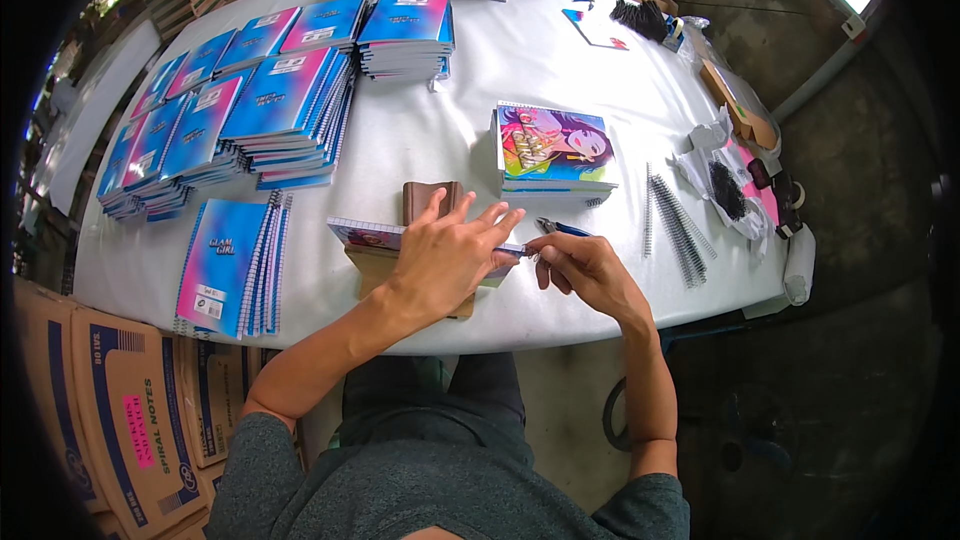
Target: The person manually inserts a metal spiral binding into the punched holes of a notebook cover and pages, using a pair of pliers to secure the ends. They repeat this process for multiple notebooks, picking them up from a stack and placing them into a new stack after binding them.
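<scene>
Holding notebook tilted by middle of bench's near edge, long edge up, long axis roughly left-right. Covering it with left hand, fingers fanned across; can't tell how firm that grip is underneath. Pinching closed with right hand at notebook's right end, nearest to that corner and in line with long axis; can't tell if on wire or page edge. Seeing pliers just beyond right hand, loose spirals toward bench's right edge.

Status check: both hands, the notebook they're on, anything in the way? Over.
Left hand spread over the notebook. Right hand at its right end, fingertips close together. Pliers just beyond right hand; nothing visibly blocking.
</scene>
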Demonstrator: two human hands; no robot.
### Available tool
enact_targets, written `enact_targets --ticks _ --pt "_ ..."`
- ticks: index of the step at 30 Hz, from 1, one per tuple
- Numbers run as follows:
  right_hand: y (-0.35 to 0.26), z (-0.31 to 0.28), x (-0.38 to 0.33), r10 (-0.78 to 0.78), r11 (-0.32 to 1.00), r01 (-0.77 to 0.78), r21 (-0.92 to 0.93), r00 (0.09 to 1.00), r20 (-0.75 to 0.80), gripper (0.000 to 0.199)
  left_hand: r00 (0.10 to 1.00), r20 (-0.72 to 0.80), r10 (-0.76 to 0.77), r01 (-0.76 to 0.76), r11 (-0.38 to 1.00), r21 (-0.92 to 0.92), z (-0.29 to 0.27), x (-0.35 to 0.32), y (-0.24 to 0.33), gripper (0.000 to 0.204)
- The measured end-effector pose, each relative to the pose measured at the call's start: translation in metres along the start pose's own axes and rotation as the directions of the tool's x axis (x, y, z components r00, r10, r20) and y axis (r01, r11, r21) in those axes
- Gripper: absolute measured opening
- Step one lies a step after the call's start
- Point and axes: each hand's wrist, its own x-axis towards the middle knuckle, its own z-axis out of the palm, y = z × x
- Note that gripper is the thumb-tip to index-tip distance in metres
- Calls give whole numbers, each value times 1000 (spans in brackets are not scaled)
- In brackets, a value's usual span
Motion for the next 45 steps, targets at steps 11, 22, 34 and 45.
enact_targets --ticks 11,22,34,45 --pt "-18 9 -3 -333 846 271 -460 941 -57 16 999 -40 34 -37 997 -74 -3 4 16 59" --pt "60 15 129 -425 831 501 -242 853 305 24 993 -27 116 -112 986 123 -7 0 24 68" --pt "31 -46 70 -301 951 222 216 823 481 50 973 -201 -112 107 994 -39 -15 -11 0 110" --pt "39 -28 74 -308 949 238 205 837 452 52 971 -207 -122 118 992 -35 -20 -11 -1 112"
